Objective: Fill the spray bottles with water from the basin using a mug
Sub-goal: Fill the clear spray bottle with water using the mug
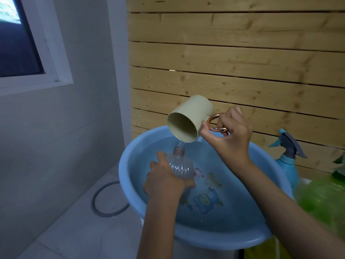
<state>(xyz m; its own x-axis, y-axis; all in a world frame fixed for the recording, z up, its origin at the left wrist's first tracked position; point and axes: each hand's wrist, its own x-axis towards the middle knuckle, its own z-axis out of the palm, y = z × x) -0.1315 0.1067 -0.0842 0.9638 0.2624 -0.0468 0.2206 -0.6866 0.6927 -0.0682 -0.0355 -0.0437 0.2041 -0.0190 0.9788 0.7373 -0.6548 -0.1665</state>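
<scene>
Right hand point(229, 136) around copper ring point(218, 129) of cream mug point(188, 116), left hand point(164, 181) around ribbed bottle point(180, 165).

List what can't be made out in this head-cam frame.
Head view, water level in the clear bottle: left hand wraps its body.
Head view, water left in the mug held by the right hand: inside too dim.
Head view, green thing at right: blurred, cut by the edge.
Head view, blue spray bottle base: behind the basin rim.
</scene>
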